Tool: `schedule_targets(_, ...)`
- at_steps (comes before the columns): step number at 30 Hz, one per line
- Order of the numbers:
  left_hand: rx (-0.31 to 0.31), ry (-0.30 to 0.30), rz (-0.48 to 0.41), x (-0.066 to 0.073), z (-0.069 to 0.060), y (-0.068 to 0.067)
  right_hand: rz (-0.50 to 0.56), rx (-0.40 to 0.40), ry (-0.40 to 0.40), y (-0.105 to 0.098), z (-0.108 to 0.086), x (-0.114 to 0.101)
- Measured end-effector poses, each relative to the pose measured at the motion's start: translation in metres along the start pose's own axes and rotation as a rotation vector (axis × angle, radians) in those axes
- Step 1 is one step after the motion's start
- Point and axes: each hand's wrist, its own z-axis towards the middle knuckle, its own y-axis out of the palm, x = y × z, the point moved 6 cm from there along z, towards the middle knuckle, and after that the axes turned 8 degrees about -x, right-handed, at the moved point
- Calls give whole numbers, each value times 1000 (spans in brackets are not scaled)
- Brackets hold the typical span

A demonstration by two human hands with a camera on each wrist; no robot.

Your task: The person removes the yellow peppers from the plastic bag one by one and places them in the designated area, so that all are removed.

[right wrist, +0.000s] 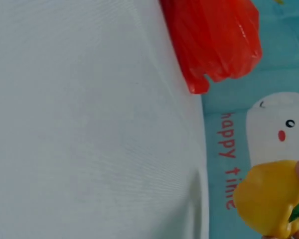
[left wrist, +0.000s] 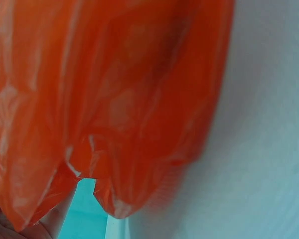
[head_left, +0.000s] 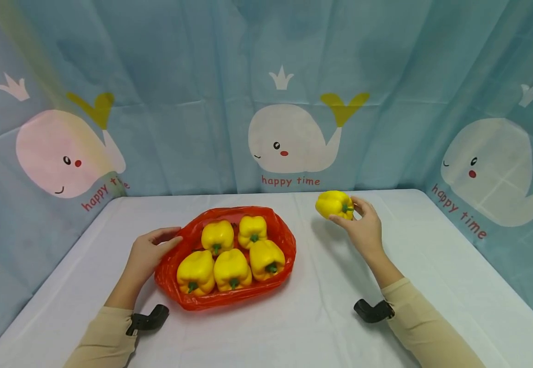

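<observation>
My right hand (head_left: 363,227) holds a yellow bell pepper (head_left: 333,204) above the right far part of the table, thumb below it and fingers at its top right. Its green stem points toward the palm; in the right wrist view the pepper (right wrist: 270,198) sits at the lower right corner with fingertips on it. On the left, a red plastic bag (head_left: 289,245) stands with its mouth spread wide. Several yellow bell peppers (head_left: 232,268) lie inside it, most with stems toward me. My left hand (head_left: 149,250) grips the bag's left rim; the bag (left wrist: 124,99) hides most of that hand in the left wrist view.
A white cloth (head_left: 248,337) covers the table. Behind and at both sides hangs a blue curtain (head_left: 179,143) printed with whales. Dark wrist-worn pieces (head_left: 149,319) stick out from both beige sleeves (head_left: 427,327).
</observation>
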Motion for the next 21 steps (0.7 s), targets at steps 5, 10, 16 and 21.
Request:
schedule_targets(5, 4, 16, 5, 0, 0, 0, 61, 27, 141, 2, 3, 14)
schedule_targets(10, 2, 18, 7, 0, -1, 0, 135, 38, 217, 8, 5, 25)
schedule_targets(16, -5, 9, 2, 1, -1, 0, 214, 68, 289, 12, 8, 34)
schedule_targets(21, -3, 8, 2, 1, -1, 0, 262, 79, 313, 14, 9, 38)
